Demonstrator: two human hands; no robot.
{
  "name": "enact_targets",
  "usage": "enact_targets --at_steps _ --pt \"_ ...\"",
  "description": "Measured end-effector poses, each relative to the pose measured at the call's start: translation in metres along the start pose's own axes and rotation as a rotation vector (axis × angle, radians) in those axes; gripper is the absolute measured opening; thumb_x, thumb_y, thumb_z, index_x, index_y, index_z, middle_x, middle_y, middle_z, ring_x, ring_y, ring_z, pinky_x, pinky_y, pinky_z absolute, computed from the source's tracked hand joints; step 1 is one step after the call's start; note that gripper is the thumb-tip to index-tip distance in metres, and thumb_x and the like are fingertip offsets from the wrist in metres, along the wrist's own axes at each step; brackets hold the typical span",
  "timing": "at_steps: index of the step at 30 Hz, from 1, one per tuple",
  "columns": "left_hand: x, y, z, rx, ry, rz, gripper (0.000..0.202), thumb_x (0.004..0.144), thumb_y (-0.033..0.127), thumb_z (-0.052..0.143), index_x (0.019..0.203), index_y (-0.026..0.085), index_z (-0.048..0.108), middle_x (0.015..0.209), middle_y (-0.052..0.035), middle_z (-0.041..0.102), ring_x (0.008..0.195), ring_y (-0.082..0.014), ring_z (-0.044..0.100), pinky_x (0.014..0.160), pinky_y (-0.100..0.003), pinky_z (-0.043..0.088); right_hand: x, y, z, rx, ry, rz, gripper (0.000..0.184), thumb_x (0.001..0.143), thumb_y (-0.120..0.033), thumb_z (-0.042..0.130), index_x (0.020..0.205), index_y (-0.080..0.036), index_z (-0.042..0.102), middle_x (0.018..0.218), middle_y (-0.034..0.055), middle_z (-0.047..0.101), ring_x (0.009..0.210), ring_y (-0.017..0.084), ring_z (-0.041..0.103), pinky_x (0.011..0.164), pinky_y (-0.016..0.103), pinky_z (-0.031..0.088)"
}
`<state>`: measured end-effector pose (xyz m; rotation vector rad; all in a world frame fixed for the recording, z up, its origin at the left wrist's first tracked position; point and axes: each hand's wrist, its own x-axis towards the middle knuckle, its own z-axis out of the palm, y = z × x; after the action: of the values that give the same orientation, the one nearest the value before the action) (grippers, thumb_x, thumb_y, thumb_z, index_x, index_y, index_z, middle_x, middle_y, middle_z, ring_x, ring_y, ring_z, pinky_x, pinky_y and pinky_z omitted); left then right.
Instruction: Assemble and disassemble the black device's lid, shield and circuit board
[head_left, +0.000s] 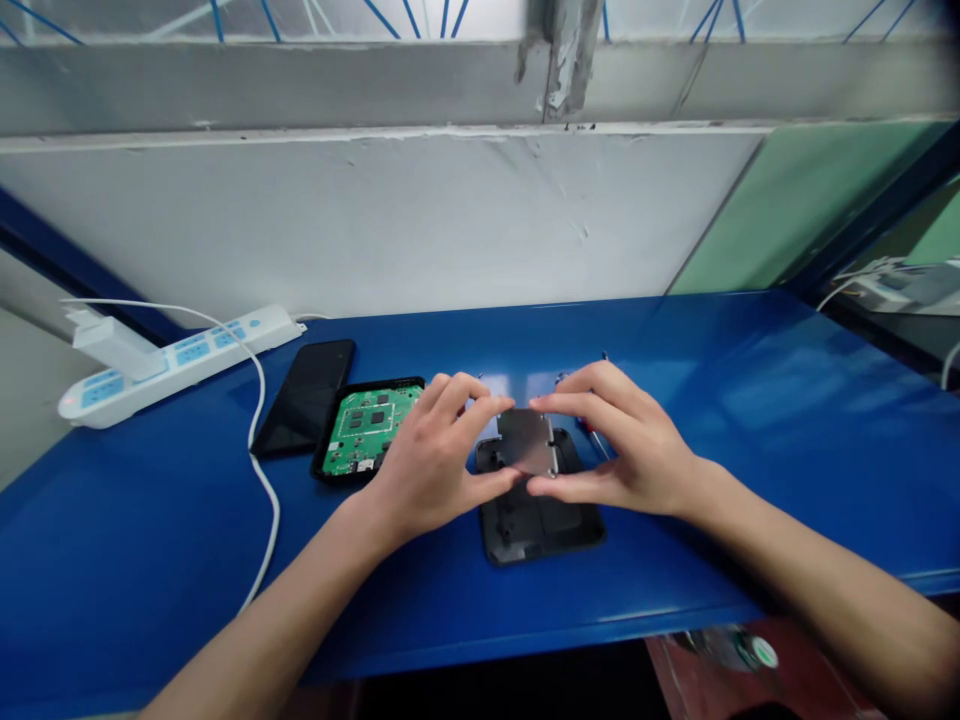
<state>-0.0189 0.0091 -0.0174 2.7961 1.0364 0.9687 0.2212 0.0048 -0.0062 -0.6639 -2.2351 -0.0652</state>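
Between my two hands is a thin grey metal plate (526, 442), roughly square, with small tabs at its edges. My left hand (442, 450) pinches its left side by the upper and lower edges. On the right side, my right hand (626, 435) grips it the same way, thumb below and fingers above. Under the plate lies a black plastic cover (544, 525), partly hidden by plate and hands. Left of my left hand, a green circuit board (367, 425) sits in a black case (321, 468); my hand hides its right part.
A black phone (306, 395) lies behind the case. At the back left is a white power strip (187, 355) with a white charger (116, 345) and its cable (274, 500). A screwdriver (598, 443) lies partly hidden behind my right hand. Below the table edge is a bottle (731, 648).
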Motion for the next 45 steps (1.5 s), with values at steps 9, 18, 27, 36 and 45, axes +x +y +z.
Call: enact_targets --at_steps 9,18,27,36,45 --pt "0.002 0.010 -0.001 -0.128 0.060 -0.014 0.039 0.082 0.031 0.079 0.113 0.019 0.058 0.098 -0.0058 0.057 0.090 -0.0242 0.052 0.079 -0.039 0.049 -0.001 -0.004 0.004 0.072 -0.062 0.035 0.072 0.078 -0.060 0.075 0.131 -0.015 0.055 0.103 0.0109 0.064 0.090 0.022 0.062 0.076 0.037 0.056" --pt "0.001 0.008 -0.005 -0.277 0.076 -0.157 0.055 0.077 0.040 0.086 0.123 0.028 0.058 0.101 -0.0023 0.054 0.090 -0.0212 0.056 0.081 -0.038 0.053 -0.004 0.000 0.007 0.129 -0.273 0.221 0.083 0.076 -0.067 0.073 0.140 -0.021 0.047 0.121 0.0152 0.059 0.106 0.028 0.062 0.086 0.045 0.058" --pt "0.002 0.010 -0.004 -0.411 0.041 -0.149 0.057 0.074 0.043 0.088 0.120 0.030 0.058 0.100 -0.0017 0.054 0.088 -0.0199 0.054 0.078 -0.036 0.053 -0.004 -0.002 0.010 0.153 -0.207 0.164 0.065 0.086 -0.058 0.068 0.138 -0.022 0.051 0.109 0.0106 0.060 0.093 0.022 0.061 0.078 0.038 0.056" --pt "0.004 0.003 -0.007 -0.394 -0.006 -0.153 0.052 0.076 0.036 0.087 0.119 0.027 0.059 0.103 -0.0020 0.056 0.089 -0.0192 0.054 0.077 -0.033 0.051 -0.002 0.006 -0.001 -0.047 -0.298 0.128 0.054 0.087 -0.055 0.067 0.121 -0.013 0.061 0.110 0.0154 0.063 0.095 0.027 0.057 0.083 0.045 0.053" --pt "0.002 -0.004 -0.005 -0.224 -0.055 -0.125 0.049 0.081 0.033 0.081 0.121 0.026 0.054 0.109 -0.0048 0.055 0.101 -0.0246 0.054 0.087 -0.041 0.051 -0.001 0.014 -0.005 -0.077 -0.349 0.140 0.053 0.085 -0.052 0.070 0.121 -0.016 0.060 0.111 0.0155 0.064 0.096 0.029 0.057 0.084 0.048 0.053"
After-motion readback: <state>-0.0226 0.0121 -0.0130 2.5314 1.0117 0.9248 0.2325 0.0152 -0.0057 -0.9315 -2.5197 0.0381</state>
